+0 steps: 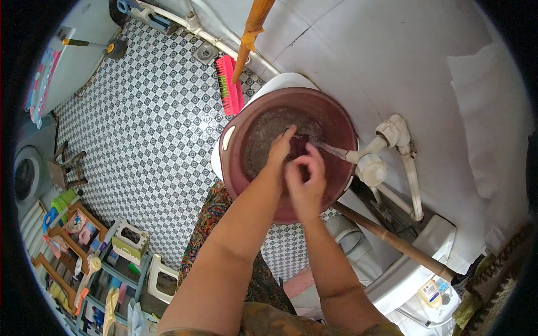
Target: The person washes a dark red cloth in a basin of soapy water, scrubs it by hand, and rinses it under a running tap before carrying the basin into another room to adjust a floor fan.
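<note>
A wide reddish-brown basin [263,202] holds cloudy water, and both my hands are inside it. Dark wet cloth [298,147] is bunched over the water, with the fingers of my left hand [281,149] closed on its left side. My right hand [307,178] is just below and to the right of the cloth, fingers curled and slightly blurred; whether it grips the cloth does not show. From the white tap [370,167] on the right, a stream of water [330,149] runs toward the cloth.
A white rim shows behind the basin, by the tiled wall. A pink brush [229,85] and a wooden pole [252,33] stand beyond it. A bamboo pole [395,241] slants at right. Shelves of bottles and a stool [164,280] are at lower left.
</note>
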Tool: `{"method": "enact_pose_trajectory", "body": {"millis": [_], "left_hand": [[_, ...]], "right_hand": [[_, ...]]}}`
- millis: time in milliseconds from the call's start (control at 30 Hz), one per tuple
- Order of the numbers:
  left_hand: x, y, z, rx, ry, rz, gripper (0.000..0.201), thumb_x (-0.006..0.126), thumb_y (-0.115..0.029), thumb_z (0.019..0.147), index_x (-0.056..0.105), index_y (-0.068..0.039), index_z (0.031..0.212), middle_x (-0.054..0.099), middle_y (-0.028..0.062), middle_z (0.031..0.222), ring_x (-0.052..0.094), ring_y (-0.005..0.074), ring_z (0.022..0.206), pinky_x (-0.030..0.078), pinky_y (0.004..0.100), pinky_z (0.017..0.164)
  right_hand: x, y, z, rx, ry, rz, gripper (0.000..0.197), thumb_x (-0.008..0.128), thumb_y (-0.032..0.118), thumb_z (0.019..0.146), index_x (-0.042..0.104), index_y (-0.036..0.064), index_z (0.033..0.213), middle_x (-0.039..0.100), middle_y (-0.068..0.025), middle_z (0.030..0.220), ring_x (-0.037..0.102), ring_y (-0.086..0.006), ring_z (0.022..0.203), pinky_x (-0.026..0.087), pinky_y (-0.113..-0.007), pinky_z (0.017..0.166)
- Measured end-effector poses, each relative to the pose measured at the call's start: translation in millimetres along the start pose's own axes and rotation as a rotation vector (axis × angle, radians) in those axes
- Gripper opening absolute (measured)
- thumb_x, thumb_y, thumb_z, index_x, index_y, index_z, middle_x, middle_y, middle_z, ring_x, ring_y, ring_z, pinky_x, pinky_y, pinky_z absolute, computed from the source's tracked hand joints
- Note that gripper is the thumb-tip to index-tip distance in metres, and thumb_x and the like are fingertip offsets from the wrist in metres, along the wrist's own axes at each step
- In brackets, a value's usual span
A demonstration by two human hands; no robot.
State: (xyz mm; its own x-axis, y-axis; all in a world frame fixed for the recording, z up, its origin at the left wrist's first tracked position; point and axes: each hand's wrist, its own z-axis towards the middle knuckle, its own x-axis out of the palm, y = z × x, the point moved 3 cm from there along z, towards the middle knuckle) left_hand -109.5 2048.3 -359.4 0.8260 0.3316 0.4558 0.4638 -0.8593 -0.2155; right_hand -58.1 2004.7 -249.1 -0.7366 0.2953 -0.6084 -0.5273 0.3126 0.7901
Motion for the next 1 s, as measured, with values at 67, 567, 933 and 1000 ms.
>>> {"method": "enact_pose_trajectory", "body": {"millis": [67,567,933,1000], "left_hand": [[0.7,6.9,5.5,0.026,0.047,0.005,0.032,0.050,-0.029,0.080,0.052,-0.005,0.101,0.055,0.0102,0.094,0.053,0.0191,0.082,0.045,0.0306,0.069],[34.6,32.5,-8.2,0.042,-0.045,0.071,0.028,0.050,-0.020,0.080,0.051,-0.002,0.101,0.055,0.0094,0.094,0.051,0.0204,0.085,0.042,0.0333,0.074],[31.2,22.0,-10.6,0.122,0.076,0.053,0.034,0.054,-0.021,0.075,0.052,0.000,0.101,0.056,0.0104,0.089,0.054,0.0191,0.076,0.044,0.0317,0.066],[39.2,16.1,-20.2,0.023,0.034,0.086,0.031,0.055,-0.022,0.075,0.053,0.000,0.098,0.056,0.0095,0.087,0.054,0.0185,0.073,0.044,0.0317,0.064]], "right_hand": [[4.5,11.2,-7.9,-0.111,-0.059,-0.146,0.014,0.058,0.011,0.068,0.050,0.0047,0.077,0.049,-0.0156,0.096,0.045,-0.0323,0.094,0.035,-0.037,0.083],[-18.0,-42.2,38.9,0.283,-0.181,0.028,0.026,0.052,0.023,0.079,0.053,0.0036,0.096,0.052,-0.0175,0.091,0.050,-0.0290,0.085,0.038,-0.037,0.078],[-17.1,-24.6,7.5,-0.126,-0.109,-0.030,0.020,0.054,0.012,0.076,0.054,0.0000,0.092,0.051,-0.0145,0.093,0.049,-0.0294,0.088,0.038,-0.036,0.079],[-25.8,-48.4,33.3,0.256,-0.189,-0.056,0.024,0.053,0.018,0.078,0.054,-0.0002,0.094,0.053,-0.0151,0.095,0.049,-0.0287,0.088,0.038,-0.036,0.079]]}}
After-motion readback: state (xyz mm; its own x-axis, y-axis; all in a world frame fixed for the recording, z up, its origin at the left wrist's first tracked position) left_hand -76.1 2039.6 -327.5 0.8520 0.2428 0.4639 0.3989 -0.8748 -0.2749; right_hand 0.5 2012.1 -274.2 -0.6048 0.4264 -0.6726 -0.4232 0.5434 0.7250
